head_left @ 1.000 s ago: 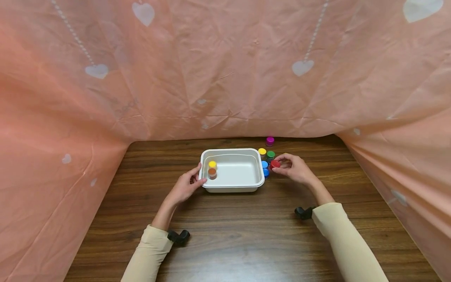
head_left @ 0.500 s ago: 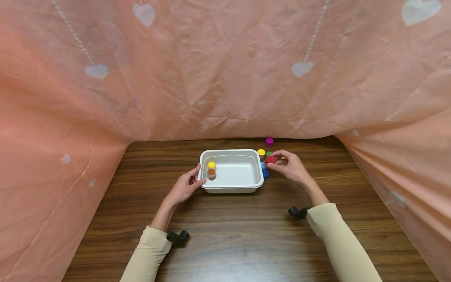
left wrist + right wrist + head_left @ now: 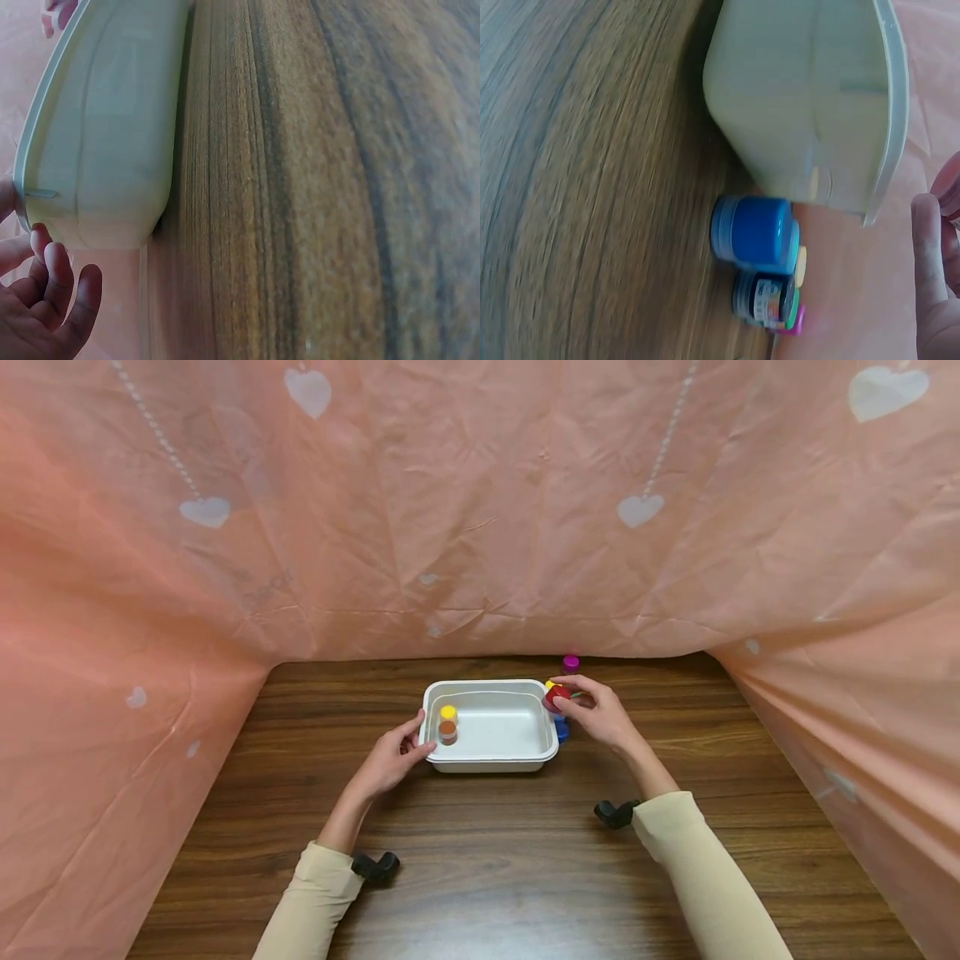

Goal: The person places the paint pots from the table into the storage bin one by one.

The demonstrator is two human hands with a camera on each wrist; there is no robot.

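My right hand [image 3: 606, 718] pinches a small paint jar with a red lid [image 3: 555, 697], raised over the right rim of a white plastic tub [image 3: 491, 766]. At the right wrist view's edge, the red jar [image 3: 950, 187] shows only in part. My left hand [image 3: 386, 760] grips the tub's left end, thumb at the front corner; in the left wrist view its other fingers [image 3: 58, 274] are bent beside the outer wall. Inside the tub, at its left, stand a yellow-lidded jar [image 3: 447, 714] and a brown jar [image 3: 447, 732].
Against the tub's right side stand blue-lidded jars [image 3: 761, 231], a dark-lidded jar [image 3: 767, 298] and a yellow-lidded jar [image 3: 552, 684], partly hidden by my right hand. A magenta-lidded jar [image 3: 571, 663] stands farther back. A pink curtain [image 3: 487, 527] encloses the wooden table [image 3: 480, 860].
My right hand has lifted the red-lidded jar from beside the other jars and carried it left to above the tub's right rim. The left hand keeps its hold on the tub.
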